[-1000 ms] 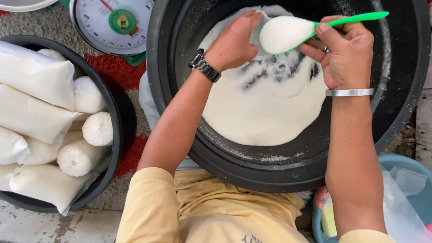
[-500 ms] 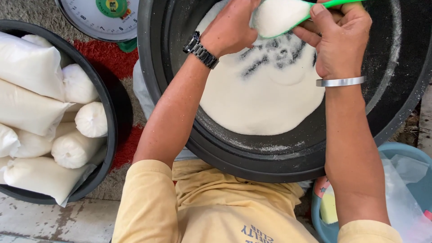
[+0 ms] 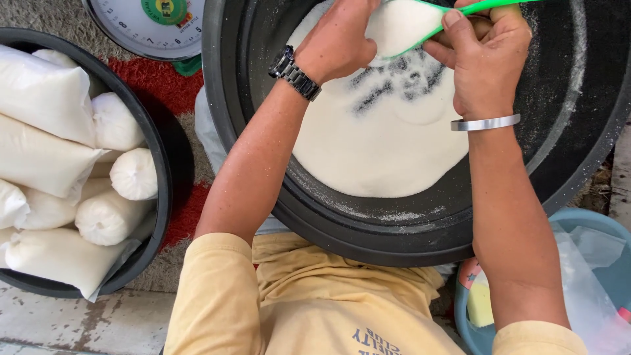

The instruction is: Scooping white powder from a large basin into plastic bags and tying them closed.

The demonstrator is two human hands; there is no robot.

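Note:
A large black basin point(image 3: 368, 230) holds a heap of white granules point(image 3: 381, 144). My right hand point(image 3: 483, 59), with a metal bangle on the wrist, grips the handle of a green scoop point(image 3: 407, 26) heaped with the granules, at the frame's top edge. My left hand point(image 3: 338, 43), wearing a wristwatch, is closed right at the scoop's mouth. It seems to pinch the rim of a clear plastic bag, which barely shows. Both hands hover over the far part of the heap.
On the left, a second black basin point(image 3: 154, 151) is filled with several packed white bags point(image 3: 46, 98). A dial weighing scale point(image 3: 154, 23) stands on a red mat point(image 3: 154, 82) at the top left. At the lower right sits a blue tub point(image 3: 591, 223) with plastic in it.
Both hands and the loaded scoop have shifted toward the top of the view. The scoop's handle tip is now cut off by the frame edge.

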